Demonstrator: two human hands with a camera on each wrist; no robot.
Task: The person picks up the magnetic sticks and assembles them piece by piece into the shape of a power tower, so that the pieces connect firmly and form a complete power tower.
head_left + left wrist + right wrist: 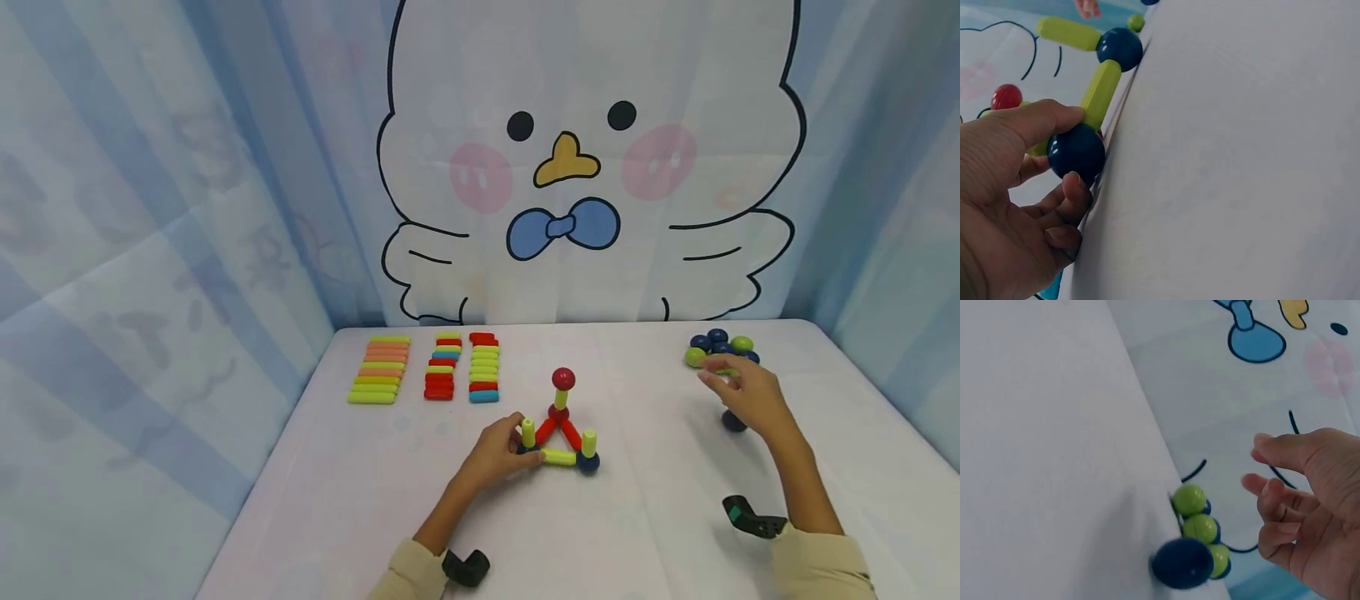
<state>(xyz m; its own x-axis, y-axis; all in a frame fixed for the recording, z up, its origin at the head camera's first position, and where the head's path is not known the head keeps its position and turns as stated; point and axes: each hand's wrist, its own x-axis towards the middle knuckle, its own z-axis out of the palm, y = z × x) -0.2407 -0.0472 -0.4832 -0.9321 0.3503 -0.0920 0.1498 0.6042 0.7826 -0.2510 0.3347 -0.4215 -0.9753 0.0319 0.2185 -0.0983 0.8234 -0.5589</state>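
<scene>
In the head view my left hand (497,450) holds the near left corner of a toy frame of balls and rods. The left wrist view shows its thumb and fingers around a dark blue ball (1077,153), from which a yellow-green rod (1102,94) leads to another blue ball (1120,49). The frame has two red rods (571,434) at its back and a red ball (563,379) on an upright rod. Over at the right, my right hand (746,396) hovers by a group of blue and green balls (694,357), its fingers loosely bent around nothing.
Coloured rods lie in three columns at the back left: a left column (378,369), a middle one (442,367) and a right one (483,367). One dark blue ball (733,421) sits apart below the right hand. A printed curtain (465,275) hangs behind the white table (315,500).
</scene>
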